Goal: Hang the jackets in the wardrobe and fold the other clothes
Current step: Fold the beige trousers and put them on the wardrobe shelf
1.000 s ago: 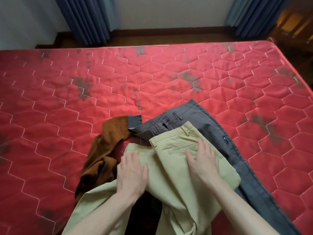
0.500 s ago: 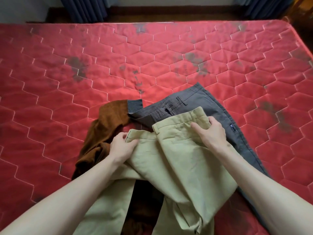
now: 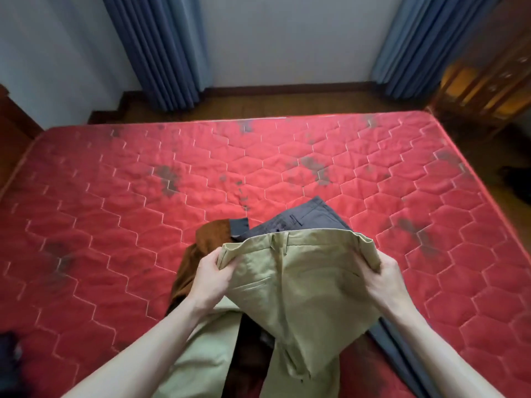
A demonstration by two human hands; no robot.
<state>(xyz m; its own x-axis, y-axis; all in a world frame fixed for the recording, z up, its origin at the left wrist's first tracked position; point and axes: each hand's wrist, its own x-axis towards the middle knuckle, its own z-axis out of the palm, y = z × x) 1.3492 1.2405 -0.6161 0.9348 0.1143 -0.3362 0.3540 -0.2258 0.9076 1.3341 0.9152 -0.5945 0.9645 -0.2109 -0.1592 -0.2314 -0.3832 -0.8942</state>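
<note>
Both hands raised side by side, each gripping a corner of the khaki trousers [image 3: 298, 280].

The left hand [image 3: 211, 278] has its fingers curled around the waistband's left end, thumb on top of the cloth. The right hand [image 3: 383, 278] clutches the right end the same way, fingers tucked under the fabric. Both bare forearms reach in from the bottom corners of the head view, angling toward each other, wrists roughly level.
</note>
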